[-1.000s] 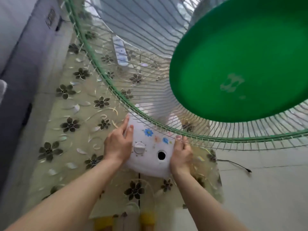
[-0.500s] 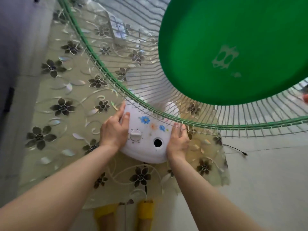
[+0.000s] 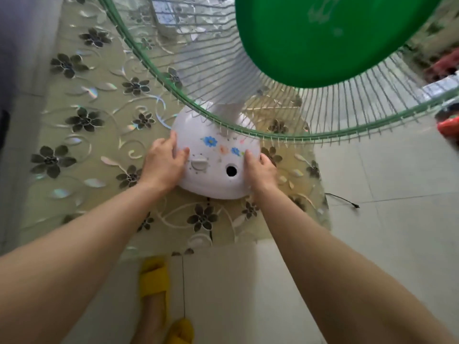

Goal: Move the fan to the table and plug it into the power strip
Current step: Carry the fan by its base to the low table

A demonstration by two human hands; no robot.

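The single camera sits on my head, looking steeply down past my forearms at the near right corner of the table (image 3: 82,204), very close beneath the fan (image 3: 323,40), my slippers (image 3: 152,276) at the bottom edge.

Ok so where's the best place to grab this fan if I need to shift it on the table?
Probably the white base, one palm on each side, coming from the front as the left hand and right hand do now. Its rounded dome offers firm flanks, while the wire guard overhangs it and looks too flimsy to carry by.
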